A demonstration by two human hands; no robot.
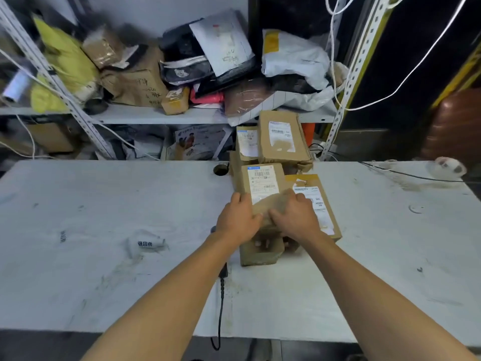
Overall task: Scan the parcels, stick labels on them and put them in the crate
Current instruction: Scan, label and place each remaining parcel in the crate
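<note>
Parcel [263, 187] atop the stack: left hand [238, 220] and right hand [294, 217] are gripping its near end, likely steadying its label for scanning.

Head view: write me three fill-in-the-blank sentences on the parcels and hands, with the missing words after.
1. Both hands, left hand and right hand, hold the same cardboard ____.
2. The held parcel shows its white ____ face up.
3. The black cable runs under the ____ forearm.

Missing words: parcel; label; left
</note>
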